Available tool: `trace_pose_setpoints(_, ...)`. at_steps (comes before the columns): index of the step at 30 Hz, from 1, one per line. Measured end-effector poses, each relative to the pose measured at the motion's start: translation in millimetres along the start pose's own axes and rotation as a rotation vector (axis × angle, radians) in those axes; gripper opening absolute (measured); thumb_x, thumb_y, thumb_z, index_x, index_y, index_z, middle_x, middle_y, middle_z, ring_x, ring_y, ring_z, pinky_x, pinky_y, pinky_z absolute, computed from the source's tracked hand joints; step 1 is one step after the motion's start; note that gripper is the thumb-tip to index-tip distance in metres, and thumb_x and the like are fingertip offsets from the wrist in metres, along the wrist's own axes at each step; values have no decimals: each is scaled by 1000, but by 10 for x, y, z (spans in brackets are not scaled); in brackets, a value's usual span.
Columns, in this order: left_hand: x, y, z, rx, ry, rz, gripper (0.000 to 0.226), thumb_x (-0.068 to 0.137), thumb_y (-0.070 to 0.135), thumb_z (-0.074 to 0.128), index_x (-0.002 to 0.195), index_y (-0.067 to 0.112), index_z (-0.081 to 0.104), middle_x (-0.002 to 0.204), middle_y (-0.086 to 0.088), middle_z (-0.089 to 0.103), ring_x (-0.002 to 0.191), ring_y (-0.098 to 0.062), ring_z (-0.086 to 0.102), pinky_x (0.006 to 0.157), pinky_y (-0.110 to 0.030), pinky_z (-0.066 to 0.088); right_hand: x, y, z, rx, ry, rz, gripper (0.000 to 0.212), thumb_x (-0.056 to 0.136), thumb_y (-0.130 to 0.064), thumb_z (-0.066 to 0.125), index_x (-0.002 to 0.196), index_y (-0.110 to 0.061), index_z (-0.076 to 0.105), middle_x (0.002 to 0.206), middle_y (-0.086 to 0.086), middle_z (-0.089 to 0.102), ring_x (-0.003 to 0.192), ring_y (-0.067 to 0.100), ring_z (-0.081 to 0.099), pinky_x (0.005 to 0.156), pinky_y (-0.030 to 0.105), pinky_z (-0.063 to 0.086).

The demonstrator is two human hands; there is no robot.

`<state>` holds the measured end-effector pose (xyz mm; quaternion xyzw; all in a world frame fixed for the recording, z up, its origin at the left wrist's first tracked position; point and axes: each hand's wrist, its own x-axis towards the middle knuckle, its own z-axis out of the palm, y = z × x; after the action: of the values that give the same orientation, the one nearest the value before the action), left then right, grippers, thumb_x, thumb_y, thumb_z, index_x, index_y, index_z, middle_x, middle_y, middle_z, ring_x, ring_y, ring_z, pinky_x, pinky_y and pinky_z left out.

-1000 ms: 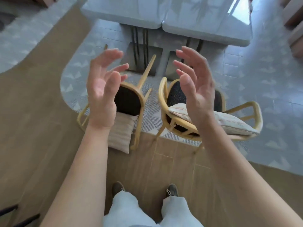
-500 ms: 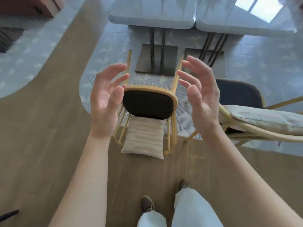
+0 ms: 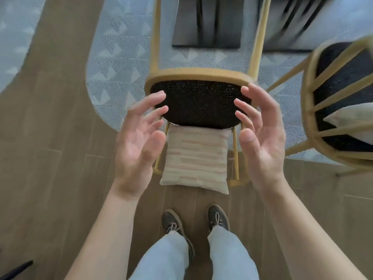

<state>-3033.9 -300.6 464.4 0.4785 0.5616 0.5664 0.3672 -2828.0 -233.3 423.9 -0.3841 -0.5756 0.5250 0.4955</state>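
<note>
Looking down from the head camera, I see both hands raised over a yellow-framed chair (image 3: 197, 74) that seems tipped onto its back. Its legs run away toward the far side and its black seat (image 3: 199, 104) faces me. My left hand (image 3: 139, 146) hangs at the left edge of the seat and my right hand (image 3: 260, 142) at the right edge, palms turned toward each other. Both are released – fingers spread and gently curved, grasping nothing. I cannot tell whether any fingertip touches the seat.

A striped cushion (image 3: 195, 158) lies on the near side of the seat, between the back spindles, with its near edge on the wooden floor (image 3: 50, 138). The far half of the chair lies over the patterned grey rug (image 3: 117, 63), with a dark table base (image 3: 207, 21) just beyond the legs. At the right edge there is a second chair (image 3: 314, 81) of the same kind with its own pale cushion (image 3: 353, 120) – close to my right hand, not touching it. My shoes (image 3: 173, 223) stand just near of the striped cushion
</note>
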Motion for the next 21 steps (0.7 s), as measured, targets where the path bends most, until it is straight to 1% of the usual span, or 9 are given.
trace_pose_setpoints(3, -41, -858, -83, -26, -33, -57, 59, 92, 69, 63, 136, 30, 56, 150, -4, 54, 137, -36, 55, 114, -50, 42, -120, 802, 131, -22, 9, 69, 81, 89, -71, 66, 148, -22, 42, 156, 8, 49, 140, 28, 54, 116, 52, 45)
trace_pose_setpoints(5, -71, -1530, -122, -16, -37, -57, 61, 91, 70, 63, 136, 30, 56, 151, -3, 54, 139, -34, 53, 117, -53, 40, -217, 1424, 196, -29, 25, 69, 78, 89, -70, 67, 148, -26, 43, 156, 4, 49, 141, 27, 54, 116, 50, 44)
trace_pose_setpoints(8, -125, -2488, -112, 23, -26, -94, 71, 91, 71, 61, 138, 18, 53, 151, -8, 53, 141, -25, 52, 120, -54, 38, -412, 2336, 239, -83, 29, 98, 74, 90, -69, 67, 148, -29, 44, 156, -1, 49, 141, 27, 54, 117, 52, 45)
trace_pose_setpoints(10, -168, -3084, -88, 24, -23, -93, 72, 94, 69, 59, 139, 14, 53, 151, -5, 54, 143, -20, 49, 121, -52, 37, -542, 2922, 207, -112, 29, 115, 74, 91, -67, 68, 149, -28, 45, 156, -2, 49, 141, 26, 54, 118, 53, 43)
trace_pose_setpoints(13, -224, -3878, -48, 39, -55, -63, 61, 95, 67, 59, 138, 25, 56, 148, 12, 56, 146, -21, 47, 121, -58, 35, -714, 3718, 96, -172, 14, 112, 78, 93, -59, 71, 153, -18, 45, 158, 4, 48, 144, 28, 50, 119, 57, 41)
trace_pose_setpoints(15, -248, -4322, -21, 49, -74, -85, 60, 92, 71, 61, 138, 32, 58, 156, 0, 51, 149, -28, 43, 120, -64, 33, -791, 4158, -19, -223, 1, 110, 79, 94, -56, 73, 155, -17, 43, 158, 5, 48, 148, 27, 46, 118, 60, 41)
trace_pose_setpoints(16, -262, -4449, -27, 73, -85, -100, 62, 90, 74, 61, 138, 34, 58, 160, -4, 47, 151, -28, 40, 121, -64, 31, -822, 4273, -70, -279, -2, 120, 79, 93, -58, 72, 156, -20, 43, 159, 1, 48, 149, 24, 44, 119, 58, 40)
trace_pose_setpoints(18, -309, -4838, -8, 139, -95, -129, 66, 86, 79, 60, 139, 40, 56, 165, 3, 38, 156, -18, 31, 124, -58, 28, -919, 4620, -156, -421, 23, 126, 82, 91, -64, 70, 158, -26, 41, 163, -8, 43, 153, 14, 38, 123, 48, 37)
trace_pose_setpoints(21, -337, -5261, 11, 334, -103, -112, 68, 84, 78, 60, 144, 48, 49, 167, 14, 29, 156, -1, 20, 127, -32, 23, -1037, 5013, -234, -521, 19, 178, 85, 87, -60, 73, 158, -28, 40, 169, -9, 31, 156, 2, 25, 126, 26, 28)
